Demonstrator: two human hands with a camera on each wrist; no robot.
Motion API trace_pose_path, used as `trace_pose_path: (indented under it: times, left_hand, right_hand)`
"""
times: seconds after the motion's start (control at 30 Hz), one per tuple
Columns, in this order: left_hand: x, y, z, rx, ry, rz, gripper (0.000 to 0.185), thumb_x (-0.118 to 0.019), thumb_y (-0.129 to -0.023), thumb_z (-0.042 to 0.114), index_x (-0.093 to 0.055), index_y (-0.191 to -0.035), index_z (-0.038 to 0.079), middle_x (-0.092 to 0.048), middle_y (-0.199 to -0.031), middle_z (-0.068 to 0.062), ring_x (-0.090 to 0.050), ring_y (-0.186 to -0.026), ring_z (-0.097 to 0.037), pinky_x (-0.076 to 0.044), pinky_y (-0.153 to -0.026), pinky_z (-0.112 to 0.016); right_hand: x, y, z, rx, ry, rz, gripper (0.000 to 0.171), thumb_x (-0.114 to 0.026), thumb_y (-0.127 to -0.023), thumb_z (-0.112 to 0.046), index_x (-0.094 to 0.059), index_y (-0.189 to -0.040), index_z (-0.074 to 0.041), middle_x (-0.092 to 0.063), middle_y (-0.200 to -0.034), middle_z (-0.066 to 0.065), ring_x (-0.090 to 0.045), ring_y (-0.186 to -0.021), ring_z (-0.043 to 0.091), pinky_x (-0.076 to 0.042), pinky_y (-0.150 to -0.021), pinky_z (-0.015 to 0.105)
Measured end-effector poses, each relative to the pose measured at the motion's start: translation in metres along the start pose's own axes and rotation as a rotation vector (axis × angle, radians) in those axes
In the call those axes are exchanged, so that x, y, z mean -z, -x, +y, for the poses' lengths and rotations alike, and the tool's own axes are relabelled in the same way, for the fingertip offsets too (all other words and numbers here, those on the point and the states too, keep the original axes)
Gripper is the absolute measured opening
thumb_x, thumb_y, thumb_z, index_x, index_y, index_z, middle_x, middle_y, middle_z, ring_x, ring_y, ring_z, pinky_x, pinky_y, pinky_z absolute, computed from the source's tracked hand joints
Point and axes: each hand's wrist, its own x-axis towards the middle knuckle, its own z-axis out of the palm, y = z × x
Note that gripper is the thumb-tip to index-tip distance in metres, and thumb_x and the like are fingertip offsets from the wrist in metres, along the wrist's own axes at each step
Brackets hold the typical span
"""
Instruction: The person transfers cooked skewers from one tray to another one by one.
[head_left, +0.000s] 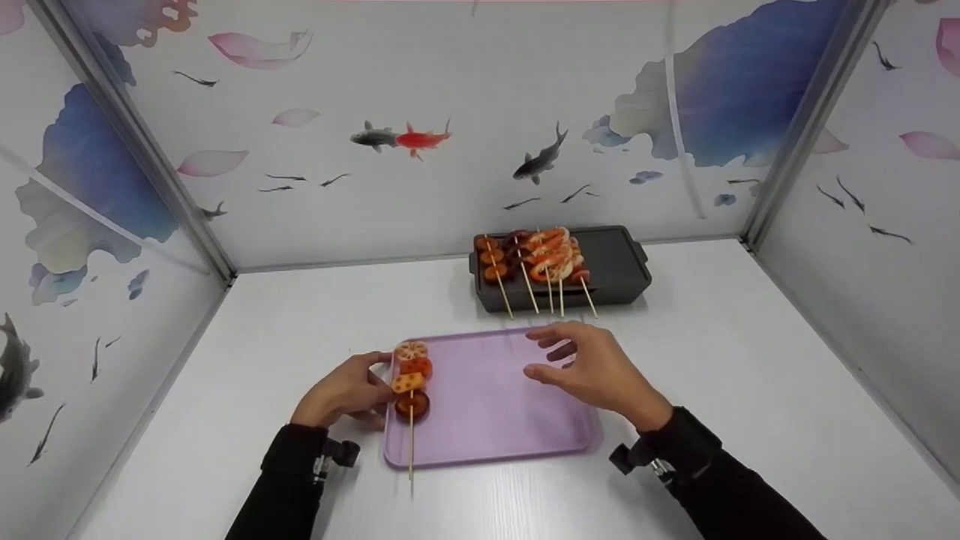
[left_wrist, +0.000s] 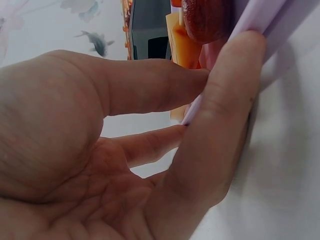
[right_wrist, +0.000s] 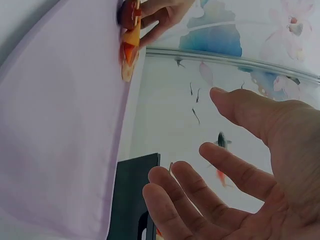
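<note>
A lilac tray [head_left: 495, 405] lies on the white table. Along its left side lies a skewer [head_left: 409, 382] of a lotus-root slice, orange and yellow pieces and a brown round piece; the stick's lower end sticks out past the tray's near rim. My left hand [head_left: 346, 394] is at the tray's left rim, pinching it with the thumb and fingers on the rim, as the left wrist view shows. Above the tray's right part, my right hand [head_left: 596, 367] hovers with spread, slightly bent fingers; nothing is between them.
Behind the tray, a dark grill box [head_left: 615, 262] holds several skewers [head_left: 551, 255] on its left half, their sticks pointing towards me. White panels printed with fish and petals enclose the table at the back and both sides.
</note>
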Motion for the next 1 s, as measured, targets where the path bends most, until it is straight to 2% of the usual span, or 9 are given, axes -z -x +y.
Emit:
trace_pose_path:
  times: [0.2,0.33,0.57,0.83,1.0]
  left_hand:
    - [0.002,0.001,0.0,0.004,-0.011,0.006,0.082,-0.079,-0.104,0.009,-0.043,-0.178,0.0,-0.077,-0.117,-0.018,-0.081,-0.088,-0.023,-0.071,-0.07,-0.035]
    - [0.003,0.001,0.0,0.007,-0.012,0.005,0.083,-0.08,-0.104,0.009,-0.043,-0.177,0.0,-0.077,-0.116,-0.018,-0.081,-0.087,-0.023,-0.071,-0.069,-0.035]
    - [0.005,0.001,0.002,-0.005,-0.023,0.019,0.082,-0.082,-0.105,0.014,-0.045,-0.177,0.001,-0.074,-0.115,-0.017,-0.08,-0.087,-0.024,-0.071,-0.069,-0.035]
    - [0.003,0.0,-0.001,-0.009,0.013,0.008,0.081,-0.078,-0.104,0.009,-0.044,-0.177,0.0,-0.076,-0.113,-0.017,-0.08,-0.086,-0.023,-0.071,-0.07,-0.035]
    - [0.001,-0.002,0.0,0.006,0.015,0.002,0.08,-0.077,-0.105,0.006,-0.043,-0.178,0.0,-0.078,-0.116,-0.018,-0.081,-0.089,-0.023,-0.071,-0.071,-0.034]
  right_hand:
    - [0.016,0.0,0.006,0.0,0.055,0.076,0.046,-0.098,-0.098,-0.026,-0.084,-0.14,-0.012,-0.085,-0.13,0.012,-0.086,-0.112,0.038,-0.074,-0.093,0.048]
    - [0.026,0.0,0.012,-0.004,0.104,0.123,0.047,-0.097,-0.098,-0.025,-0.083,-0.141,-0.011,-0.083,-0.13,0.014,-0.085,-0.114,0.039,-0.073,-0.096,0.052]
    - [0.044,-0.007,0.023,-0.013,0.177,0.194,0.047,-0.094,-0.101,-0.023,-0.08,-0.142,-0.004,-0.077,-0.13,0.022,-0.082,-0.117,0.043,-0.069,-0.103,0.058]
    - [0.058,-0.023,0.038,-0.101,0.175,0.213,0.055,-0.093,-0.103,-0.022,-0.075,-0.148,0.003,-0.075,-0.134,0.032,-0.08,-0.12,0.049,-0.066,-0.106,0.063]
    - [0.06,-0.031,0.048,-0.13,0.197,0.208,0.058,-0.092,-0.104,-0.027,-0.073,-0.149,0.004,-0.076,-0.134,0.032,-0.079,-0.118,0.046,-0.066,-0.105,0.062]
